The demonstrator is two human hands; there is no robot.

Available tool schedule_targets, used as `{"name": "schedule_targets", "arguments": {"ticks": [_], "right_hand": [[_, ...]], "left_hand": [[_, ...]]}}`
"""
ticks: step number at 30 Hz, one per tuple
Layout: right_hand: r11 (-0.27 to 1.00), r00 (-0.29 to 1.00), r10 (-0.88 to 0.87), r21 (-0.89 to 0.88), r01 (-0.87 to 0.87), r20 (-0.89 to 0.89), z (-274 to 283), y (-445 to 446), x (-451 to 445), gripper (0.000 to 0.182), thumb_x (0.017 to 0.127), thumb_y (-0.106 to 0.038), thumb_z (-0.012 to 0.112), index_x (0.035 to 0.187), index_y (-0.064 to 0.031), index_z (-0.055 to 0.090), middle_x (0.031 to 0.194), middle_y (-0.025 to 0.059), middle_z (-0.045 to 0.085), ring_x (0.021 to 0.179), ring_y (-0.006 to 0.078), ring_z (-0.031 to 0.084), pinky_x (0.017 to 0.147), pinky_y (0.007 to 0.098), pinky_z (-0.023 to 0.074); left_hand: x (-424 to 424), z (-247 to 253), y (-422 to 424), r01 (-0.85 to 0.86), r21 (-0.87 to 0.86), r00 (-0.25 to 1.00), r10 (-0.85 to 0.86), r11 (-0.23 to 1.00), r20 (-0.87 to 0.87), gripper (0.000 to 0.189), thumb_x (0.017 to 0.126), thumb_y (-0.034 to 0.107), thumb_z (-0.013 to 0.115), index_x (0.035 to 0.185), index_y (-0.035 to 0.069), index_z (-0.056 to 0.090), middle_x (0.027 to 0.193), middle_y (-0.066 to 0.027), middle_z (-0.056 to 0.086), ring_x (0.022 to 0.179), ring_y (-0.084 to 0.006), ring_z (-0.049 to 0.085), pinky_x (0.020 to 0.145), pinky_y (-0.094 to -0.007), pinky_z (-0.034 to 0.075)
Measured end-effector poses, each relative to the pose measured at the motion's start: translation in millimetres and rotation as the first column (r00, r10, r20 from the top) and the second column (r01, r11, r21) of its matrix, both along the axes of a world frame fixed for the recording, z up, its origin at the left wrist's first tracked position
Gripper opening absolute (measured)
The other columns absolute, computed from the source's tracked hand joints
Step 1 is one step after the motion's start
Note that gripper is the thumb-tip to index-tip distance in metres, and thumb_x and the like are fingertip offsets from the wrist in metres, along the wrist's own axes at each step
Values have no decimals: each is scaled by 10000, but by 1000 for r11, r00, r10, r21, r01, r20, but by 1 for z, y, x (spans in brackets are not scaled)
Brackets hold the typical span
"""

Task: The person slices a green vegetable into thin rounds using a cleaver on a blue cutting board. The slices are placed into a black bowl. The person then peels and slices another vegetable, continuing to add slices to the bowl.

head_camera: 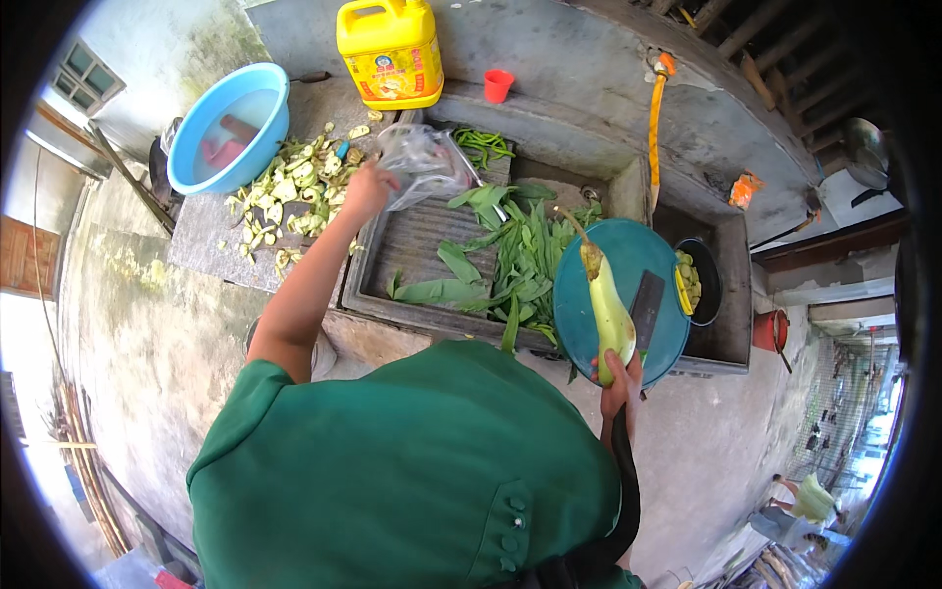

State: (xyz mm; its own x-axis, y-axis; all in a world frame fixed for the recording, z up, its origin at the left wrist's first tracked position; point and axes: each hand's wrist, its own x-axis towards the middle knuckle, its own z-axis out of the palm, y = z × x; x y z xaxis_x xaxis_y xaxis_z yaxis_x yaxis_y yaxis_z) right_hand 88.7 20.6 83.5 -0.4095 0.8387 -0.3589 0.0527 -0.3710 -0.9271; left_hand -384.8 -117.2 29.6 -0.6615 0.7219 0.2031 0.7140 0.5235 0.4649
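Observation:
My right hand (624,383) grips the lower end of a long pale green eggplant (609,305), its stem pointing up and away. Beneath the eggplant is a round teal board (578,294), on which a dark, wide-bladed knife (647,309) lies. My left hand (370,189) reaches to the edge of a clear plastic bag (427,162); whether its fingers grip the bag cannot be told. Sliced pale peelings (291,188) lie scattered beside that hand. Long green leaves (526,250) spread between the bag and the board, with green chillies (482,145) behind.
A blue basin (276,110) of cloudy water stands at the left. Behind are a yellow jug (390,62) and a red cup (498,86). Right of the board, a dark pan (710,287) with cut pieces sits in the concrete sink (738,294). A person (802,508) is far right.

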Motion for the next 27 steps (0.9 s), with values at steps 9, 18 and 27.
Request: {"name": "schedule_targets", "arguments": {"ticks": [9, 18, 27], "right_hand": [[989, 987, 146, 1, -146, -64, -8, 2, -29, 312, 831, -120, 532, 1102, 3, 438, 889, 86, 556, 686, 157, 567, 521, 266, 470], [755, 763, 646, -145, -639, 1, 9, -9, -88, 445, 910, -399, 381, 1075, 2, 483, 807, 132, 584, 655, 190, 576, 533, 285, 468], [745, 882, 427, 474, -469, 202, 63, 41, -140, 308, 841, -129, 561, 1122, -17, 503, 914, 60, 610, 732, 104, 591, 518, 219, 455]], "left_hand": [[168, 30, 25, 384, 284, 362, -427, 878, 829, 477, 852, 279, 560, 1268, 89, 423, 1198, -115, 519, 1085, -191, 499, 876, -338, 424], [217, 49, 72, -312, 613, -293, -687, 726, 665, 472, 767, 117, 632, 1165, 81, 383, 1035, -92, 525, 947, -222, 527, 797, -377, 457], [215, 74, 48, 210, 401, 669, -430, 892, 607, 434, 656, 247, 693, 944, 16, 465, 831, -171, 577, 727, -315, 584, 634, -371, 464]]}}
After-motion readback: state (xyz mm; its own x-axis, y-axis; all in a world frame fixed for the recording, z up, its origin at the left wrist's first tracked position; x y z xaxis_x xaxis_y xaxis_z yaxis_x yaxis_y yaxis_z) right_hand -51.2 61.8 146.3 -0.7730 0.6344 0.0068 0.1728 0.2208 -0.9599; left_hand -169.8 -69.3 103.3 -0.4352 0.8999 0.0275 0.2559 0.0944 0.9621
